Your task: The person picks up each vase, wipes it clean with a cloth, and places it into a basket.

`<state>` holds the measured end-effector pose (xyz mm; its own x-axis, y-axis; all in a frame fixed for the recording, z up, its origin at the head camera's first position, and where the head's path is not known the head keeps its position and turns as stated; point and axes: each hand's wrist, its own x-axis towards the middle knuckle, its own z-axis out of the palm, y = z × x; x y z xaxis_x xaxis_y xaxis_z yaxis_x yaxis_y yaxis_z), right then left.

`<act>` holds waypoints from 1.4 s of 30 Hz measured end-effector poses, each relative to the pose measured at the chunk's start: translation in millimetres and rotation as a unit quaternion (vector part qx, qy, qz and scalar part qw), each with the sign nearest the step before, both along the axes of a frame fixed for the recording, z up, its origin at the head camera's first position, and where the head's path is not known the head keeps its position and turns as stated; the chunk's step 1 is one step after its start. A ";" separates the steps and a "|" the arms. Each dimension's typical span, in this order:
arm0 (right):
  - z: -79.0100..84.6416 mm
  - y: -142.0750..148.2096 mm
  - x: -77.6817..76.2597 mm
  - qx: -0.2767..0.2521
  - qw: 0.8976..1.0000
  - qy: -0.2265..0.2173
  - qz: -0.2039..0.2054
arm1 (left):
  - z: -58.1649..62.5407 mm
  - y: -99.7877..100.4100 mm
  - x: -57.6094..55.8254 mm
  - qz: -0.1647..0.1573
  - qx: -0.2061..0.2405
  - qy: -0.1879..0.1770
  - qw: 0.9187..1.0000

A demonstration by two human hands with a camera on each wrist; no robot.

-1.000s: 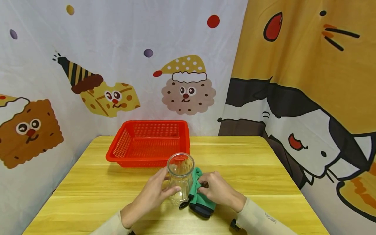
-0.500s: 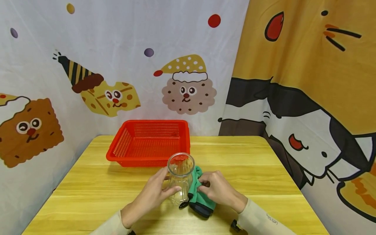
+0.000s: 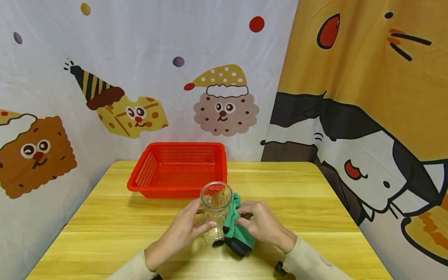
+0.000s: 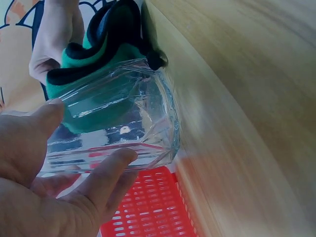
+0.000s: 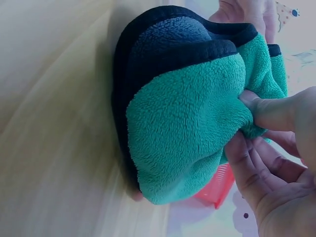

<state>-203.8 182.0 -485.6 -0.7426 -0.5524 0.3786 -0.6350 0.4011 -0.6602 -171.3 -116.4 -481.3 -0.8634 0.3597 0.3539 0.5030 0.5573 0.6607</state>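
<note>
A clear glass vase (image 3: 216,213) with a round rim and faceted sides stands upright near the front middle of the table. My left hand (image 3: 183,229) grips it from the left, thumb in front; in the left wrist view fingers and thumb span the glass (image 4: 118,111). Against its right side lies a green plush cleaning cloth (image 3: 241,233) with black edging and a dark blue-grey reverse. My right hand (image 3: 264,225) pinches a fold of this cloth between thumb and fingers, clear in the right wrist view, where the cloth (image 5: 182,113) hangs bunched. Part of the cloth shows through the glass.
A red plastic basket (image 3: 185,193) with perforated walls sits behind the vase, toward the back left of the wooden table (image 3: 297,186). Printed cartoon curtains (image 3: 140,58) hang close behind the table and along its sides.
My right hand and the cloth have shifted slightly up and away along the vase's side, and the cloth's lower edge has moved a little left. My left hand keeps its grip on the vase.
</note>
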 end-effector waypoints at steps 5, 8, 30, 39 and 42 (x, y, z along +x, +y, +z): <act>6.1 -1.8 0.0 -0.029 0.999 0.016 -0.002 | 0.1 -0.8 0.4 -0.003 -0.002 0.007 1.000; 8.6 -3.3 -0.7 -0.050 0.998 0.034 -0.001 | -0.2 -0.9 0.1 -0.007 0.001 0.007 1.000; 13.0 -4.5 4.7 -0.161 0.985 0.060 -0.033 | -2.1 1.4 -0.8 -0.022 0.011 0.004 1.000; 19.7 3.8 6.7 -0.191 0.980 0.038 -0.042 | -1.5 3.9 -1.4 -0.016 0.002 0.011 1.000; 21.0 6.3 6.4 -0.198 0.979 0.037 -0.043 | -1.8 4.4 -1.6 -0.016 0.003 0.014 1.000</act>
